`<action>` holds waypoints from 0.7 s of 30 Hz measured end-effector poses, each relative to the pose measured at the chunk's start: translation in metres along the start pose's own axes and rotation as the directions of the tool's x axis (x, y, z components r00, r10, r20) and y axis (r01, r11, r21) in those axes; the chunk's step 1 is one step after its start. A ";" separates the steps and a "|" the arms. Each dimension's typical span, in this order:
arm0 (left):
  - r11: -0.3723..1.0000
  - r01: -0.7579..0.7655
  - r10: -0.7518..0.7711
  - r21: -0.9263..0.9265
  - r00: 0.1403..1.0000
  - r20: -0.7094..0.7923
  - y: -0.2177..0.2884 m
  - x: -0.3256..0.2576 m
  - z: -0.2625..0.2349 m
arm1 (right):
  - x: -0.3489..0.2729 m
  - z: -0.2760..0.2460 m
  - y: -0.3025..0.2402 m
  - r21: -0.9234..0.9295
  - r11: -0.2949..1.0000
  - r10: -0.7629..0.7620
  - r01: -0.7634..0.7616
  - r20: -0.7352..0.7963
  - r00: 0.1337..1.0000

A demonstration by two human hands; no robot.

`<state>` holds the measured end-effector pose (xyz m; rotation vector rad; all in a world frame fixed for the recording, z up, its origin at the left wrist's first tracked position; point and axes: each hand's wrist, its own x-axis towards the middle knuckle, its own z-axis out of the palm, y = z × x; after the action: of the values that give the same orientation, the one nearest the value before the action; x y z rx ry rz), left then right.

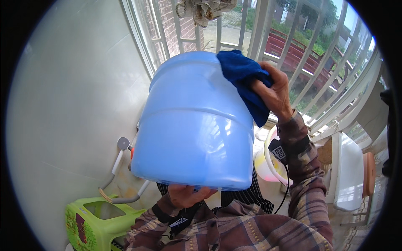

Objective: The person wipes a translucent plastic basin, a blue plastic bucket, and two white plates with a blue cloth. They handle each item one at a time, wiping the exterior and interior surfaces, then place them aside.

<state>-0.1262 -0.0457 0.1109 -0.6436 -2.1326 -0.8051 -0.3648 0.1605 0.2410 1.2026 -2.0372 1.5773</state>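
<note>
Head view: we are propping a big, smooth, likely slippery blue water jug (pixel 194 125) from underneath with our left hand (pixel 188 194) gripping its rim, while our right hand (pixel 274 94) is clenching a soft blue cloth (pixel 243 75) against its upper side.

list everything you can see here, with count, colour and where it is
bucket: one, light blue plastic, held up at centre, its base toward the window
cloth: one, dark blue, pressed on the bucket's upper right
stool: one, bright green plastic, lower left on the floor
hose: one, grey, along the wall at lower left
window bars: white, across the top and right
hanging rag: one, greyish, bunched on the bars at top
basin: one, pale with pink, low behind the right forearm
white seat: one, far right
left hand: under the bucket's near rim, gripping it
right hand: upper right, fingers closed on the cloth
</note>
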 end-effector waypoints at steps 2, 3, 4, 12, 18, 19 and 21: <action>0.925 0.208 -0.153 -0.318 0.970 0.191 0.000 0.000 -0.003 | 0.019 0.004 -0.012 0.019 0.997 -0.080 0.078 0.150 0.986; 0.952 0.159 -0.104 -0.261 0.972 0.212 0.000 0.001 -0.004 | 0.030 0.011 -0.018 0.015 0.981 -0.194 0.194 0.171 0.966; 0.996 -0.050 0.061 -0.069 0.984 0.165 -0.001 0.002 -0.004 | 0.042 0.017 -0.024 0.003 0.972 -0.226 0.234 0.270 0.936; 0.915 -0.313 0.263 0.254 0.941 0.215 0.000 0.001 -0.004 | 0.100 0.085 -0.077 -0.039 0.957 -0.158 0.286 0.760 0.631; 0.936 0.295 -0.207 -0.194 0.904 0.373 0.000 -0.001 -0.004 | 0.071 0.039 -0.059 -0.184 0.963 -0.054 0.197 0.584 0.810; 0.974 0.174 -0.129 -0.146 0.952 0.279 -0.001 -0.001 -0.003 | 0.061 0.030 -0.052 -0.141 0.971 -0.089 0.195 0.543 0.835; 0.999 -0.040 0.036 0.023 0.987 0.155 -0.003 0.001 -0.001 | 0.035 0.014 -0.039 -0.077 0.989 -0.083 0.130 0.442 0.893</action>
<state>-0.1287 -0.0486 0.1115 -0.7520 -2.2594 -0.7262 -0.3532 0.1311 0.2854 1.7205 -2.2335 1.2084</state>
